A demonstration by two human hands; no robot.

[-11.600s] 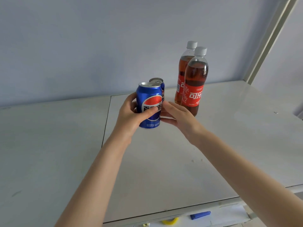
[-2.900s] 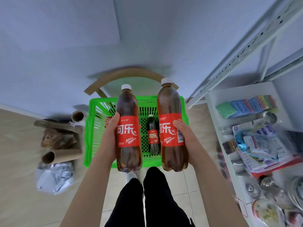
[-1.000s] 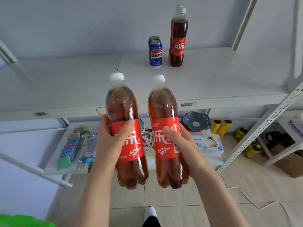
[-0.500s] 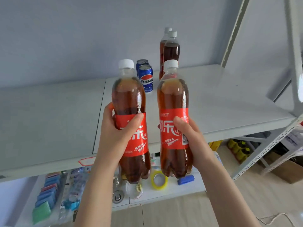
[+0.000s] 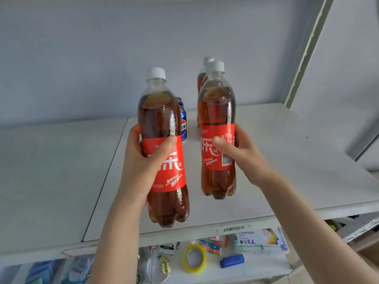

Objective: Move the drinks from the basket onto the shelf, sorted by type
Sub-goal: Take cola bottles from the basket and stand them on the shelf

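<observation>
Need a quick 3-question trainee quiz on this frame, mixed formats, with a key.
1. True or false: the left hand and the right hand each hold a cola bottle.
2. What stands on the shelf behind the left bottle? A) blue cans B) a green basket C) a cup
3. Fill in: the caps on the held bottles are ____.

Key:
1. True. The right bottle is held by its red label, as the left one is.
2. A. The blue cans show just past the left bottle; more bottles stand behind the right one.
3. White.
</observation>
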